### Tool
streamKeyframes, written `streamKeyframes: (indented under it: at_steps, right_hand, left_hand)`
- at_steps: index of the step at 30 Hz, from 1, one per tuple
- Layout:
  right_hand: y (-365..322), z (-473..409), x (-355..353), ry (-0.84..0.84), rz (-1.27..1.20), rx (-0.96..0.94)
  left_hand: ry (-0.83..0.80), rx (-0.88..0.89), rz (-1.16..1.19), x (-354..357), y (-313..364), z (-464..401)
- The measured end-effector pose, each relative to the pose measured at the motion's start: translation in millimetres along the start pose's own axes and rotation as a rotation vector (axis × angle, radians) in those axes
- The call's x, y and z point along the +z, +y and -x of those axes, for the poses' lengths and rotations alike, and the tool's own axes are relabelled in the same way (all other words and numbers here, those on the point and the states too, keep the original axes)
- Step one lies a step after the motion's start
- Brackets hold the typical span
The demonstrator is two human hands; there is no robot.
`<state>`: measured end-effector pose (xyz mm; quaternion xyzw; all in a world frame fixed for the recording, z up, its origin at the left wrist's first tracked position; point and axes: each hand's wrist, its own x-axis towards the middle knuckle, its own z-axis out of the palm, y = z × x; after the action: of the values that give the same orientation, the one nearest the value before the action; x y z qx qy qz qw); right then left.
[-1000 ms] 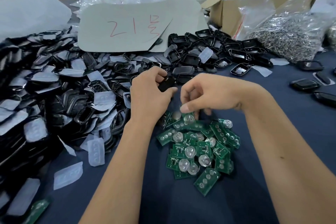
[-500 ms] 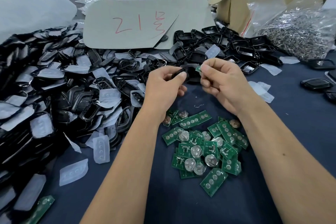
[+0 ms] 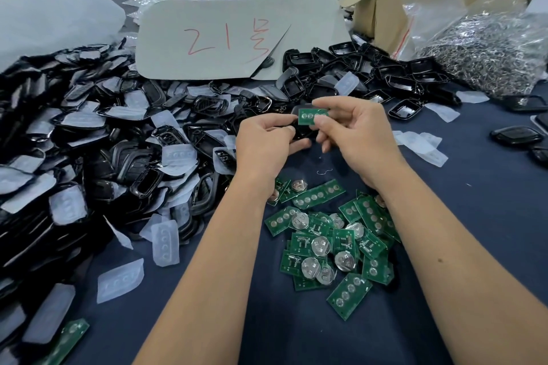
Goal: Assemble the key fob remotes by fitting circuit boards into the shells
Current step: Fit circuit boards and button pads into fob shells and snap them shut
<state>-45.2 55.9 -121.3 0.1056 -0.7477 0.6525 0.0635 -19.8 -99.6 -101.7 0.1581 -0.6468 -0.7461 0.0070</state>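
Two hands: both busy above the dark blue table (image 3: 444, 246), held close together, fingertips almost meeting.
Right hand (image 3: 355, 133): pinches one green circuit board (image 3: 312, 116) by its edges between thumb and forefinger; the face with round contact pads is up.
Left hand (image 3: 264, 139): fingers curled round a black shell (image 3: 299, 130), which sits directly beneath the board and is mostly hidden by it and by the fingers.
Board vs shell: board lies over the shell's top; whether it is already seated in the recess I cannot tell.
Step in hand: fitting a board into a shell, at the alignment stage by my reading.
Next move calls for: squaring the board's long sides to the shell cavity, then an even press-down with the thumbs; a skewed board would likely jam at a corner.
Loose boards (image 3: 329, 243): one heap near the wrists, roughly two dozen, overlapping so an exact count is not possible; many carry round silver battery clips. One further board (image 3: 69, 335) lies apart at the lower left.
Empty shells (image 3: 89, 142): a large pile to the left and behind the hands, far too many to count.
Translucent button pads (image 3: 165, 241): scattered through and beside the pile, dozens.
Finished-looking fobs (image 3: 516, 135): about three, at the right edge.
Grey card (image 3: 237, 38): one, red marks on it.
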Motion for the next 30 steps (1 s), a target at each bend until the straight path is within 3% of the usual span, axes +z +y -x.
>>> streamKeyframes:
  at_steps: [16, 23, 30]
  right_hand:
    - [-5.4, 4.9, 3.7, 0.132, 0.213, -0.045]
    - [-6.1, 4.3, 3.0, 0.132, 0.295, -0.046]
    - [-8.1, 6.9, -1.9, 0.044, 0.227, 0.013]
  left_hand:
    - [0.019, -0.015, -0.032, 1.0, -0.7, 1.0]
    - [0.023, 0.023, -0.024, -0.7, -1.7, 1.7]
    - [0.042, 0.067, -0.101, -2.1, -6.6, 0.7]
